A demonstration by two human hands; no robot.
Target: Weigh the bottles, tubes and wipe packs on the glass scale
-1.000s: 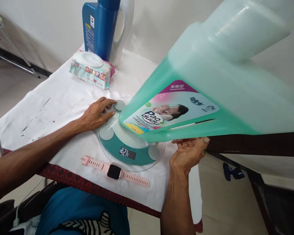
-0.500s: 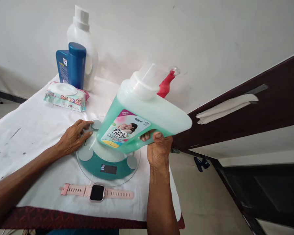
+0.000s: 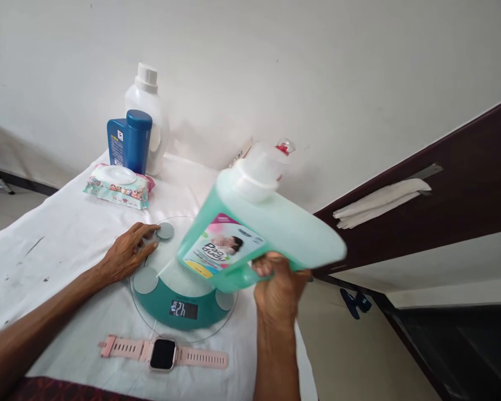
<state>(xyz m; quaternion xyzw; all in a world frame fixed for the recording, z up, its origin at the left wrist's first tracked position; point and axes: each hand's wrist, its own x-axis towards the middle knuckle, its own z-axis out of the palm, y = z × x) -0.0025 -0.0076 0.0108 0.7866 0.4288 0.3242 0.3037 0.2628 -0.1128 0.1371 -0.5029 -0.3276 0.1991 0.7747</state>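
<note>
Watch (image 3: pixel 163 354) near scale (image 3: pixel 154 309); wipes (image 3: pixel 117 189), blue bottle (image 3: pixel 137 142) beyond.

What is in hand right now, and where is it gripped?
The right hand holds the green detergent jug, tilted, by its handle. The left hand holds nothing; its fingers rest at the glass scale's edge.

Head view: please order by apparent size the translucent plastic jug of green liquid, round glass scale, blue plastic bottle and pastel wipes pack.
Green-liquid jug
Glass scale, partly covered
Blue bottle and wipes pack: too alike to rank
</note>
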